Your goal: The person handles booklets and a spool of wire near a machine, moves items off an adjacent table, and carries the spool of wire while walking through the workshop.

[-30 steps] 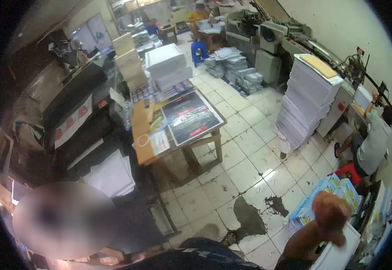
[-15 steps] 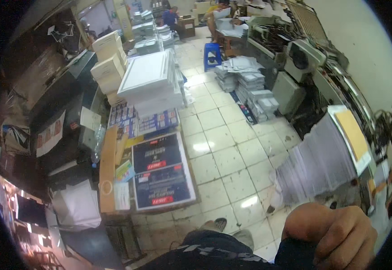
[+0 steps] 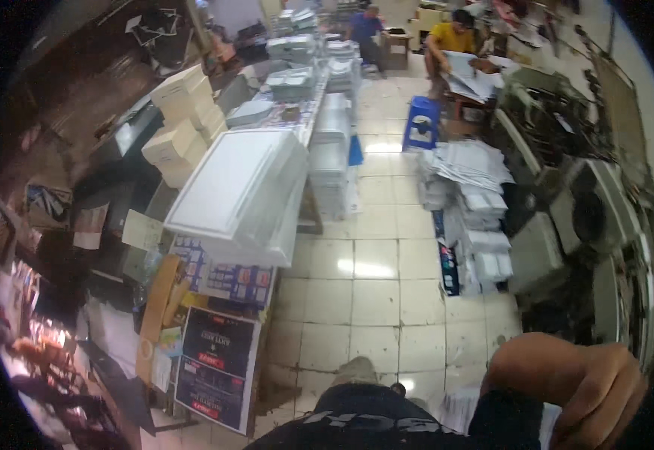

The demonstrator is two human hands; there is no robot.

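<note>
My right hand [image 3: 601,390] is at the lower right, wrist bent out of a dark sleeve [image 3: 507,412], with its fingers curled together and pointing down. The palm side is hidden, so whether it holds anything cannot be made out. Below and beside the sleeve, part of a pile of white paper [image 3: 456,409] shows at the lower edge. My left hand is out of the picture.
To the left, a table bears dark printed sheets [image 3: 218,360], a tall white paper stack [image 3: 225,180] and cream-coloured blocks [image 3: 177,154]. Paper bundles [image 3: 484,202] and a machine [image 3: 582,202] line the right. A blue stool [image 3: 421,124] and two people [image 3: 451,45] are farther off.
The view has moved forward along the aisle and turned. The tall paper pile with the yellow top sheet has left the right side. My right hand stays curled at the lower right.
</note>
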